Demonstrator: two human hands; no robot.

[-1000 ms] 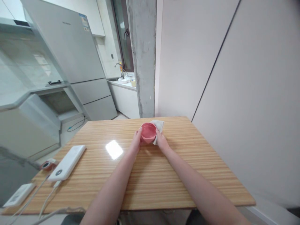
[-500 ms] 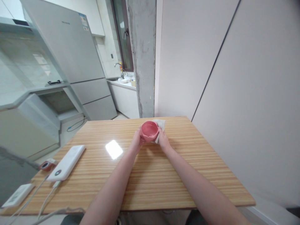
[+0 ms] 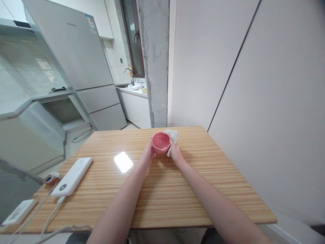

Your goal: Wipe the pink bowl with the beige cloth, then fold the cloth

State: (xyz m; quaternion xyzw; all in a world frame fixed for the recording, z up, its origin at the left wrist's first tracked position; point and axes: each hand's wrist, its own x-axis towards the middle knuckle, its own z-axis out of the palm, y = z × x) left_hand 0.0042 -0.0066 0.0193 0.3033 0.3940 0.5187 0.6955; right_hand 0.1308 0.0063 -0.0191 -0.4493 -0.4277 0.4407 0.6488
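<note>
Near the far edge of the wood-grained worktop (image 3: 172, 196), a pink bowl (image 3: 161, 143) is being held between two hands, its opening facing up and tilting toward the wearer. The left hand (image 3: 148, 151) is clamping its left side; the right hand (image 3: 175, 152) is gripping the opposite side, with a pale cloth (image 3: 174, 135) bunching beside and behind the bowl there. Whether the bowl's base is touching the surface, one cannot tell. Toward the left edge, a white power bank (image 3: 73, 176) is lying with a cable (image 3: 50, 215) running from its near end.
</note>
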